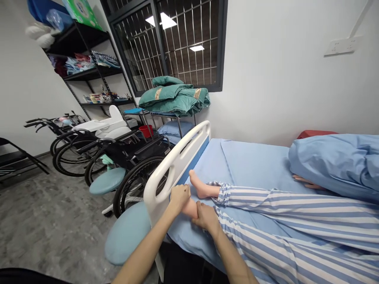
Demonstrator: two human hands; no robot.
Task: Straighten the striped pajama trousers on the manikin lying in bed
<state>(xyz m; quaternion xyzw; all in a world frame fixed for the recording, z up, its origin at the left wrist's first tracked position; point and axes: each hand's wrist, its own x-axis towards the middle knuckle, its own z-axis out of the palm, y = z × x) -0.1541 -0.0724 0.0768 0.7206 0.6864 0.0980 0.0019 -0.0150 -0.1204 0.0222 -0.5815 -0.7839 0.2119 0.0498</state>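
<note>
A figure in blue-and-white striped trousers (266,236) lies on the bed with both legs stretched toward the footboard. Its nearer bare foot (190,208) is between my hands, partly covered by them. My left hand (180,197) is closed over the toe end, close to the footboard. Around the ankle, just below the trouser cuff, wraps my right hand (208,217). The farther foot (199,184) rests on the sheet with its toes up; it looks smooth, like a manikin's. Nothing touches that one.
The white footboard (160,177) rises left of my hands. A folded blue quilt (337,161) covers the figure's upper part, with a hand (308,182) showing under its edge. Wheelchairs (139,165), a round stool (128,232) and a shelf rack (85,73) stand to the left.
</note>
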